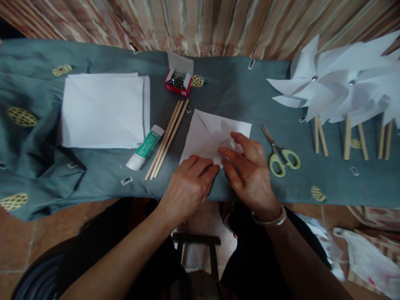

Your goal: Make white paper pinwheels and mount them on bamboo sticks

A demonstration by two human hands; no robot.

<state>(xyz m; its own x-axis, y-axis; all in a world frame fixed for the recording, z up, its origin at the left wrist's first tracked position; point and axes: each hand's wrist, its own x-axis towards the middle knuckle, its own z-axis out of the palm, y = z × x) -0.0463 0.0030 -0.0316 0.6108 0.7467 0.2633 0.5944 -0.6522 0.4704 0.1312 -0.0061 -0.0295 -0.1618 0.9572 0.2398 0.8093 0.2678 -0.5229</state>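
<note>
Black cloth covers the person's legs (106, 229), nearest the camera, below the edge of a grey-green tablecloth (337, 183) printed with pineapples. Both forearms reach over that edge, a pale bangle (273, 221) on the right wrist. The left hand (190, 177) rests at the near edge of a white sheet of paper (203, 137), fingers bent, thumb stretched along; whether it pinches the paper cannot be told. The right hand (251, 171) curves its fingers over the sheet's right part, and its grip cannot be made out either. The sheet lies on the cloth, a line running in from its far left corner. Scissors (275, 146) with green handles lie to its right; three wooden sticks (166, 139), a glue stick (146, 146) and a paper stack (103, 110) lie to its left. Farther off are a red box (176, 88) of small metal pieces and, at right, white pinwheels (334, 89), before a pleated curtain (203, 25)
</note>
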